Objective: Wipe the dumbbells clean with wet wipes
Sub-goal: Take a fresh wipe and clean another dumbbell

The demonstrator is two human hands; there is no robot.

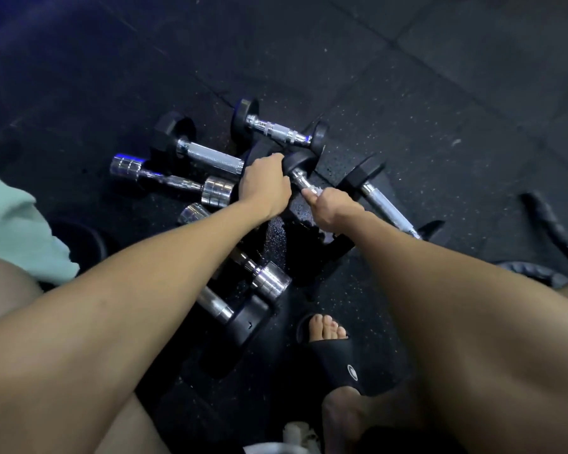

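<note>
Steadying the dumbbell [300, 168] by its far head, the left hand [264, 188] curled round it while the right hand [333, 209] gripped its handle (wipe unseen), probably rubbing.

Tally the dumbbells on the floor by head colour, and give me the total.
Black-headed dumbbells: 5
All-chrome dumbbells: 2
Total: 7
</note>
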